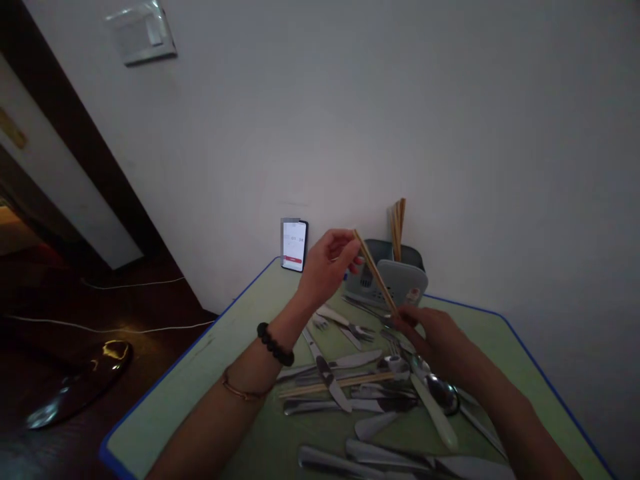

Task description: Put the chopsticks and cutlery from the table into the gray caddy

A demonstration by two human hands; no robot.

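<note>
Chopsticks of light brown wood, pressed side by side, slant through the air just right of the frame's centre, held at both ends by two bare hands. The left hand, with a black beaded bracelet on its wrist, pinches their upper end between thumb and fingers; the right hand, reaching in from the lower right, has its fingers closed on their lower end. Just behind, a grey plastic utensil holder stands by a plain whitish wall, with upright brown wooden sticks in its right part. To its left, a dark-edged smartphone with a lit white screen is propped upright. Silver metal knives, forks and spoons lie scattered, some overlapping, across the lower middle and lower right of the pale green, blue-edged tabletop, with thin pale wooden chopsticks among them.
</note>
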